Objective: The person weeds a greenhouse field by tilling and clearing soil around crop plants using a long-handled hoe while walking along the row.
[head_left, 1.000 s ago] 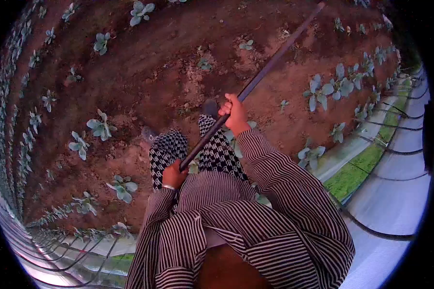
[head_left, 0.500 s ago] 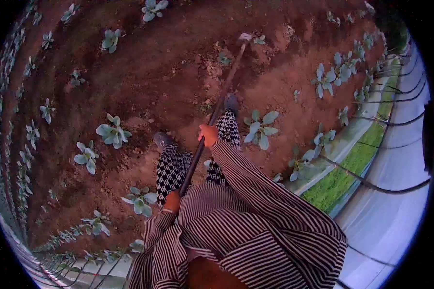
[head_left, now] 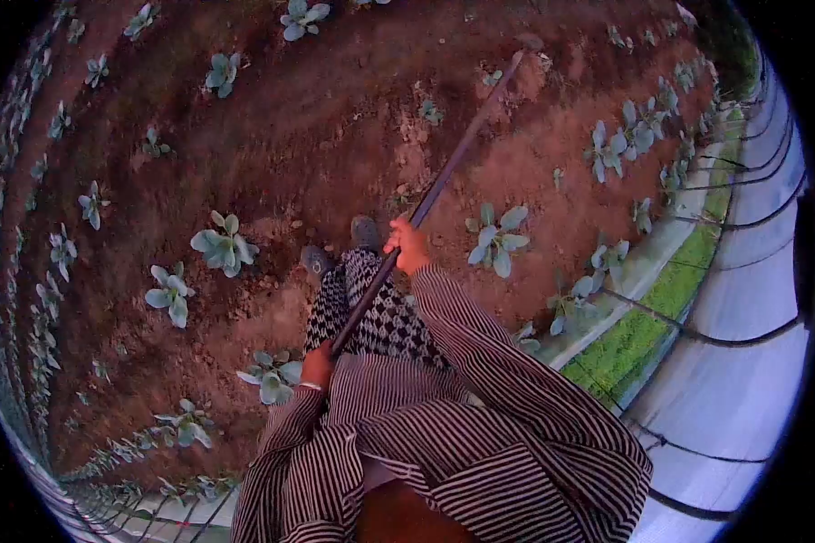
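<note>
A long-handled hoe (head_left: 462, 149) slants from my waist up to the right across the soil. My left hand (head_left: 317, 365) is closed round the near end of its handle, beside my thigh. Further along the shaft, my right hand (head_left: 409, 244) grips it in front of my knees. The hoe's head (head_left: 531, 42) is at the far end, low over or on the soil, dark and blurred; I cannot tell whether it touches. A small seedling (head_left: 492, 79) grows just left of the head, and another seedling (head_left: 431, 112) stands left of the shaft.
Leafy plants grow in rows over the brown soil, including a large plant (head_left: 498, 239) right of the shaft and another (head_left: 225, 244) left of my shoes (head_left: 317, 261). A plastic sheet wall (head_left: 743, 299) with dark hoops and a green strip (head_left: 638, 339) runs along the right.
The hoe's head has moved up and to the right, away from me. Both hands keep their hold. My right foot has come back beside the left one.
</note>
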`<state>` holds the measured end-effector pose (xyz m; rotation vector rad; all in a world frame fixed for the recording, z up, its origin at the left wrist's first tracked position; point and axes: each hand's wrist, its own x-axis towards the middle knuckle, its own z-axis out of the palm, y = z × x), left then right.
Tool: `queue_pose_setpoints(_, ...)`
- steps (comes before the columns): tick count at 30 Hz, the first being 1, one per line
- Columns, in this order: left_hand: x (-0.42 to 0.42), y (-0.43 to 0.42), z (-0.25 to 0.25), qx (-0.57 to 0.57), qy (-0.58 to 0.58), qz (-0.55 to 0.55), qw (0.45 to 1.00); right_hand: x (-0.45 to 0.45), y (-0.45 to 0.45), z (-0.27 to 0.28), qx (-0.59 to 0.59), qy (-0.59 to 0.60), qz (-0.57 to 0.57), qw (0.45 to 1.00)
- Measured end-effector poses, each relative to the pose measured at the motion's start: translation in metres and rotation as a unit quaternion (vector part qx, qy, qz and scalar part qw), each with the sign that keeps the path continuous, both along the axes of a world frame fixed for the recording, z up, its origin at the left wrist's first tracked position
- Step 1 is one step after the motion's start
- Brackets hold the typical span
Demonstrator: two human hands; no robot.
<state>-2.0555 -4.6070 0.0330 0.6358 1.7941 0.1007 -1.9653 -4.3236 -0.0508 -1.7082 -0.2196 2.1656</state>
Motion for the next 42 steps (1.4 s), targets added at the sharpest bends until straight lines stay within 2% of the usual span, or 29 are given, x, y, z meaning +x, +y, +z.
queue_pose_setpoints(1,0.001,0.015,-0.007,0.014,-0.005,-0.010,1.000,0.007,0.011,-0.019,0.028,0.021,-0.011,0.999)
queue_pose_setpoints(3,0.011,0.049,-0.015,0.040,-0.014,-0.032,0.999,0.008,0.036,-0.039,0.133,-0.020,0.032,0.990)
queue_pose_setpoints(6,0.027,0.094,0.023,0.025,-0.017,0.026,0.999,0.028,0.056,-0.088,0.028,-0.029,0.047,0.998)
queue_pose_setpoints(9,0.031,0.058,0.036,-0.011,-0.016,0.023,1.000,0.031,0.004,-0.077,0.033,-0.036,0.096,0.994)
queue_pose_setpoints(10,0.024,0.037,0.039,-0.010,-0.007,0.022,1.000,0.033,-0.023,-0.076,0.213,-0.033,0.176,0.960)
queue_pose_setpoints(11,0.016,0.012,0.041,-0.006,0.002,0.024,1.000,0.033,-0.046,-0.075,0.387,-0.028,0.252,0.887)
queue_pose_setpoints(12,0.012,-0.009,0.045,-0.005,0.012,0.029,1.000,0.020,-0.053,-0.061,0.148,-0.011,0.155,0.977)
queue_pose_setpoints(13,0.003,-0.023,0.060,-0.015,0.025,0.026,0.999,0.009,-0.061,-0.038,-0.107,0.004,0.046,0.993)
queue_pose_setpoints(16,-0.013,-0.018,0.100,-0.044,0.101,-0.014,0.994,-0.001,-0.084,-0.001,-0.175,0.070,-0.005,0.982)
queue_pose_setpoints(17,-0.015,-0.015,0.107,-0.056,0.128,-0.032,0.990,-0.003,-0.078,0.000,-0.164,0.072,-0.033,0.983)
queue_pose_setpoints(19,-0.012,-0.008,0.082,-0.033,0.144,-0.047,0.988,-0.004,-0.046,-0.008,-0.138,0.072,-0.090,0.984)
queue_pose_setpoints(21,-0.008,0.023,0.069,-0.017,0.164,-0.077,0.983,-0.002,-0.014,-0.002,-0.093,0.082,-0.110,0.986)
queue_pose_setpoints(24,-0.001,0.007,0.029,0.030,0.134,-0.054,0.989,-0.001,0.007,0.029,-0.056,0.067,-0.102,0.991)
queue_pose_setpoints(27,0.008,-0.036,-0.027,0.162,0.108,-0.080,0.978,0.006,0.007,0.050,-0.030,0.057,-0.104,0.992)
queue_pose_setpoints(28,0.008,-0.040,-0.031,0.286,0.088,-0.004,0.954,0.003,0.005,0.064,-0.009,0.062,-0.109,0.992)
queue_pose_setpoints(30,-0.008,-0.013,0.010,0.207,0.059,-0.016,0.976,-0.002,-0.001,0.073,0.011,0.077,-0.114,0.990)
queue_pose_setpoints(32,-0.020,-0.023,0.018,0.187,0.064,-0.026,0.980,-0.010,-0.013,0.070,0.007,0.064,-0.112,0.992)
queue_pose_setpoints(35,-0.039,-0.066,0.000,0.197,0.060,0.021,0.978,-0.027,-0.046,0.060,0.031,0.077,-0.109,0.991)
queue_pose_setpoints(36,-0.047,-0.085,-0.002,0.151,0.086,-0.033,0.984,-0.038,-0.058,0.052,0.028,0.084,-0.098,0.991)
queue_pose_setpoints(39,-0.080,-0.183,-0.041,0.146,0.126,-0.067,0.979,-0.063,-0.141,0.038,0.001,0.071,-0.090,0.993)
queue_pose_setpoints(40,-0.101,-0.175,-0.004,0.057,0.081,-0.075,0.992,-0.076,-0.159,0.038,-0.023,0.050,-0.094,0.994)
queue_pose_setpoints(41,-0.113,-0.200,0.010,0.090,0.099,-0.057,0.989,-0.086,-0.191,0.038,-0.045,0.031,-0.093,0.994)
queue_pose_setpoints(42,-0.125,-0.210,0.037,0.059,0.076,-0.038,0.995,-0.092,-0.219,0.040,-0.061,0.031,-0.089,0.994)
